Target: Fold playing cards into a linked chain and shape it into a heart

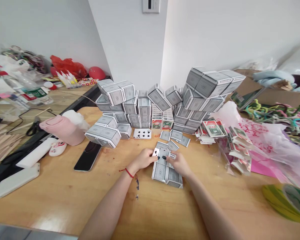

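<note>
My left hand, with a red cord at its wrist, pinches a white-faced playing card. Opposite it, my right hand has its fingers closed on another card, partly covered by them. Both hands are just above a block of grey-backed cards on the table, and dark-painted nails show near its middle. Loose grey-backed cards lie just beyond. Farther back, a white card face with black spades lies near stacked grey card blocks and red-and-green card boxes.
Tall card stacks rise at the back right. Opened card boxes and a printed plastic bag lie right, with yellow-green tape nearer me. A phone, pink bottle and white power bank lie left.
</note>
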